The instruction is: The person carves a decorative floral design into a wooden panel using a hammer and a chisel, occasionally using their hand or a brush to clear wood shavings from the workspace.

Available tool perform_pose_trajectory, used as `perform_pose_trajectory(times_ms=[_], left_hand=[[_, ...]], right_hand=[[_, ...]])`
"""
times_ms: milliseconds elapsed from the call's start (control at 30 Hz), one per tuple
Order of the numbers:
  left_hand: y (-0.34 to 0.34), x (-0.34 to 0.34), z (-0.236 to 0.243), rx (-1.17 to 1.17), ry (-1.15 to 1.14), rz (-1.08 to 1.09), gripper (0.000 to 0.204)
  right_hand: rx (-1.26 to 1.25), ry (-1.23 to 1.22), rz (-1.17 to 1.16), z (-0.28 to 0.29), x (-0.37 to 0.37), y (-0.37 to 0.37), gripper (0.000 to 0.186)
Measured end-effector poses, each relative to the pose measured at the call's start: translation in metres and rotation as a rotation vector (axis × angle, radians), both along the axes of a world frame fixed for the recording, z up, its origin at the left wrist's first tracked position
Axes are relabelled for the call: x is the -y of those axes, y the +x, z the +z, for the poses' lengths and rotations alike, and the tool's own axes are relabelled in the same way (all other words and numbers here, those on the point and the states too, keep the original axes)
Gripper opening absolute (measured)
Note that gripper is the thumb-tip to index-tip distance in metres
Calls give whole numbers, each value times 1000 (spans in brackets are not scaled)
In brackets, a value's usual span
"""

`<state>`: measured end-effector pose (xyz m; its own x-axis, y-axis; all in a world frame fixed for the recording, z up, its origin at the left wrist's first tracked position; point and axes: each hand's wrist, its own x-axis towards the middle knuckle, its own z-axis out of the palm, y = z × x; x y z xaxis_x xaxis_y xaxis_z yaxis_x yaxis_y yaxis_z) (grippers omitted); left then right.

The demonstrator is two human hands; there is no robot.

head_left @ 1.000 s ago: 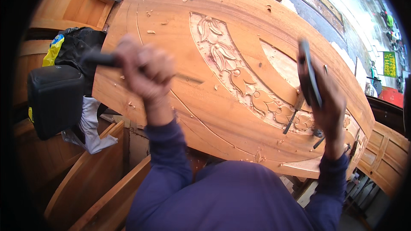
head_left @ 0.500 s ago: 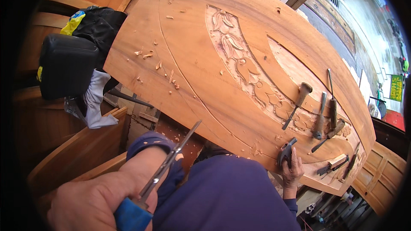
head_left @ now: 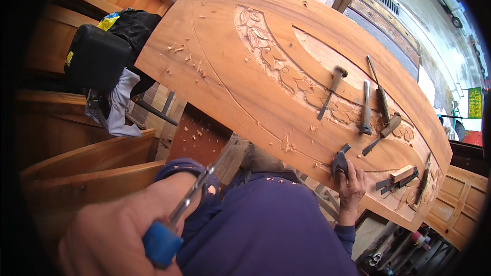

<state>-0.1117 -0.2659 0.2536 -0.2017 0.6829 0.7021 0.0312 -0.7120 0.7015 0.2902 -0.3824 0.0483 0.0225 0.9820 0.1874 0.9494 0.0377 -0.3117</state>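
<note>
Close up at the lower left, my left hand point(head_left: 110, 227) is closed around the blue handle point(head_left: 161, 243) of a tool with a long narrow metal shaft point(head_left: 197, 189). Its tip is blurred, and its exact kind is unclear. My right hand point(head_left: 352, 186) rests at the near edge of a carved wooden panel point(head_left: 220, 102), fingers curled on a small dark metal tool point(head_left: 338, 163) whose kind I cannot make out. Beyond that hand lie several wood-carving chisels, among them one with a wooden handle point(head_left: 336, 77) and another pointing outward point(head_left: 366, 99). A flower-and-leaf relief band point(head_left: 276, 61) curves along the panel.
Wood shavings point(head_left: 176, 49) are scattered over the panel. Left of it stand a black case point(head_left: 97, 56) with a pale cloth point(head_left: 124, 105) hanging below, and curved wooden boards point(head_left: 87, 156). More tools and a wood block point(head_left: 401, 174) lie at the panel's right end.
My view has shifted, so the panel and chisels sit differently in it. The blue-handled tool's shaft has blurred. My right hand still rests on the dark tool.
</note>
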Motion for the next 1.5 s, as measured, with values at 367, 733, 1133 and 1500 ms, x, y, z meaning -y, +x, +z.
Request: perform_pose_trajectory(times_ms=[367, 733, 1133, 1500], left_hand=[[83, 31, -89, -402, -671, 89, 25], [214, -90, -209, -969, -554, 90, 50], [272, -145, -248, -941, -644, -238, 73], [368, -128, -253, -767, -718, -454, 76]], right_hand=[[-178, 236, 5, 9, 14, 43, 41], [125, 109, -107, -13, -201, 82, 89], [143, 18, -163, -28, -218, 68, 62], [204, -112, -306, -28, -211, 124, 62]])
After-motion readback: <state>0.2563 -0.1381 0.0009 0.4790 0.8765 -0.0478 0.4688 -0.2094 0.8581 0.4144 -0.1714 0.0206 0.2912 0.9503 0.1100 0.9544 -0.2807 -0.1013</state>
